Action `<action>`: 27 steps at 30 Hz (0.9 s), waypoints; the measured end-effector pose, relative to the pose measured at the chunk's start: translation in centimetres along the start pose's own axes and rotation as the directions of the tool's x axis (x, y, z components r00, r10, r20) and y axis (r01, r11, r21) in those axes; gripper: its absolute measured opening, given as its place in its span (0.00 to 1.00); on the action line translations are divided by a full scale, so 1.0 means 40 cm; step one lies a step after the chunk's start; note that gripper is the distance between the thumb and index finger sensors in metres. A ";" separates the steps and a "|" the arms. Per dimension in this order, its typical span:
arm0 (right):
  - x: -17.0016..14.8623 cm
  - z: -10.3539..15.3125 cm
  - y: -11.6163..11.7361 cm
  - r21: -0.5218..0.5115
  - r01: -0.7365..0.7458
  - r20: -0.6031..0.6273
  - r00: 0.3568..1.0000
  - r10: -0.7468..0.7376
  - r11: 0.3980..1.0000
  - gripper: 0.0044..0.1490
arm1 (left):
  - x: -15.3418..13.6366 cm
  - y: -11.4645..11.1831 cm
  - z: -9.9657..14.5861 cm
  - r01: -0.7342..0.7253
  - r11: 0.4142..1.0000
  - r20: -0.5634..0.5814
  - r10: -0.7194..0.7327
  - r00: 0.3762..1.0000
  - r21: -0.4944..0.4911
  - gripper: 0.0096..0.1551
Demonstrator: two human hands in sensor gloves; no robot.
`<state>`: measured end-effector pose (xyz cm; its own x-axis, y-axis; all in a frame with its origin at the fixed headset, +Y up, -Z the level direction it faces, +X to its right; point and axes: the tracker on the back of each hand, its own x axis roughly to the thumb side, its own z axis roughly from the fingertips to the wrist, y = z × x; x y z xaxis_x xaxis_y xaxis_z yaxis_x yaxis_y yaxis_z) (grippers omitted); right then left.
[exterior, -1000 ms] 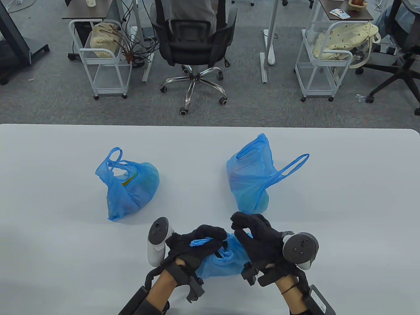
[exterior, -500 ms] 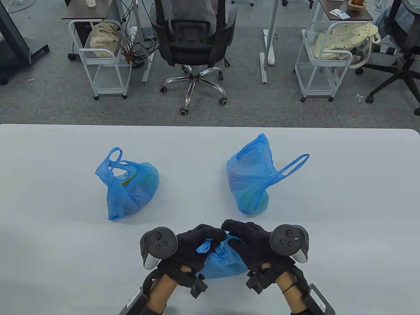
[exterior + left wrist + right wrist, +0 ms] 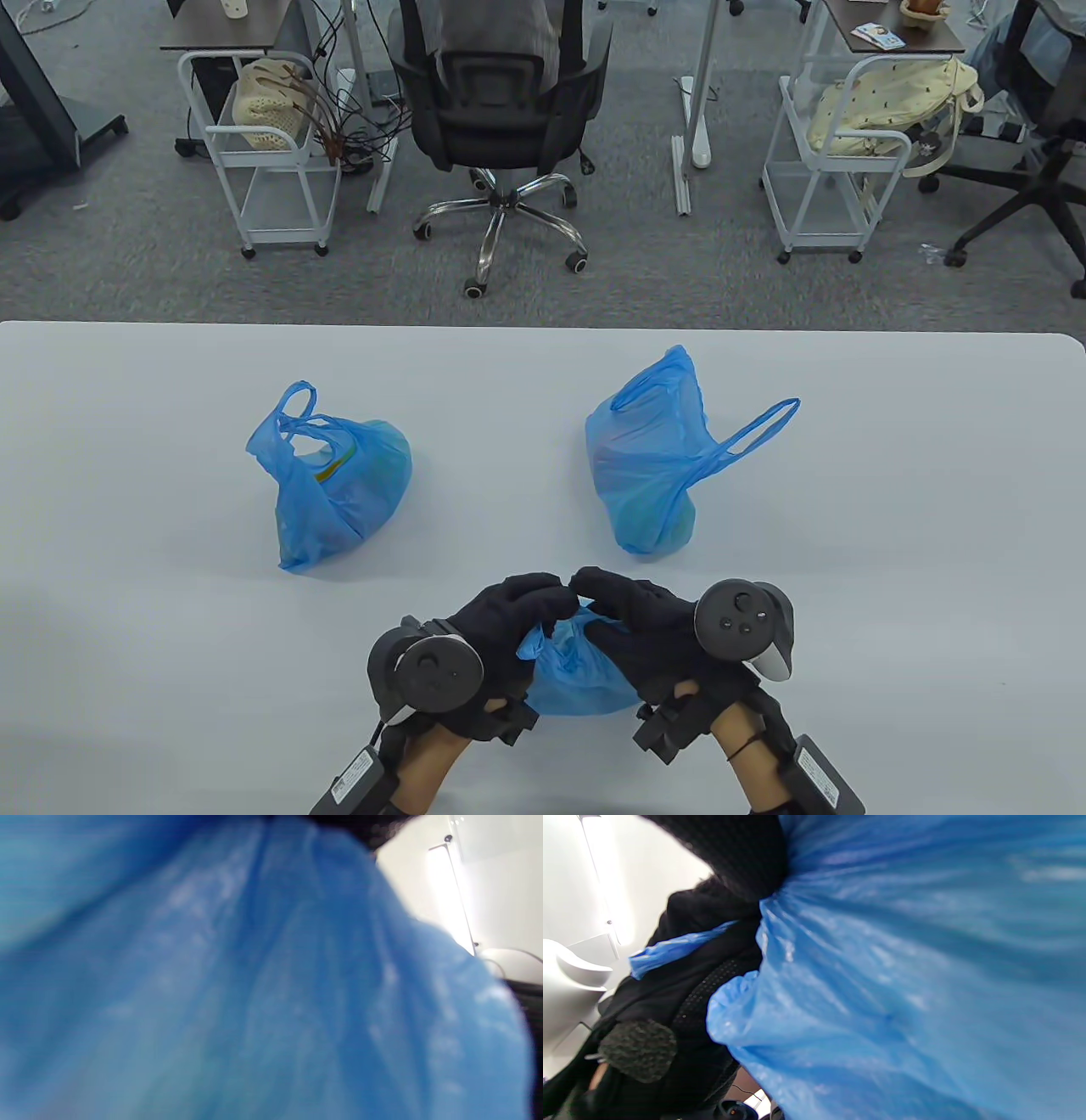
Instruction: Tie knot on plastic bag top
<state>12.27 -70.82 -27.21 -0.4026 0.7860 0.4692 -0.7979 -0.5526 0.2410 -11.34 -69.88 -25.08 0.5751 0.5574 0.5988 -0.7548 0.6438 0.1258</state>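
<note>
A person's two black-gloved hands meet over a small blue plastic bag (image 3: 577, 679) at the near edge of a pale grey table (image 3: 127, 594). The left hand (image 3: 501, 632) and the right hand (image 3: 645, 628) both curl round the bag's gathered top, their fingertips almost touching just beyond it, so each hand is clamped on plastic rather than lying loose. The bag's filled body sits directly beneath and between the two grips, resting on the table, with its neck rising into the fingers; the bunched top appears to run roughly side to side, from one hand across to the other. A thin strip of blue plastic (image 3: 670, 950) pokes out across the left glove in the right wrist view, likely one free end of the top. Neither hand is clearly nearer: they look evenly placed, so tightening would probably mean drawing them apart sideways. The left wrist view is filled with blurred blue film and shows no fingers. Beyond the hands, well apart from them, two more blue bags stand with loop handles untied: one ahead and to the left (image 3: 331, 484), one ahead and to the right (image 3: 653, 458). Past the table lie grey carpet, a black office chair (image 3: 501, 110) and white wire trolleys (image 3: 254, 144).
</note>
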 end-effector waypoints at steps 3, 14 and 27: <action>-0.007 0.000 0.006 0.011 0.020 -0.010 1.000 -0.020 1.000 0.37 | -0.010 0.000 0.000 -0.050 0.999 -0.025 0.050 0.998 0.000 0.15; -0.073 0.012 0.012 -0.135 0.348 -0.158 0.917 -0.367 0.928 0.38 | -0.069 0.001 -0.006 -0.514 0.856 -0.097 0.508 0.856 -0.057 0.16; -0.069 0.013 0.026 -0.133 0.315 -0.182 0.925 -0.335 0.940 0.27 | -0.061 -0.019 -0.012 -0.565 0.807 -0.094 0.557 0.825 -0.171 0.17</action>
<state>12.79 -73.71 -27.84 -0.1863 0.9622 0.1988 -0.9361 -0.2353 0.2614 -12.02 -71.48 -27.00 0.0836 0.8680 0.4894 -0.8803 0.2944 -0.3719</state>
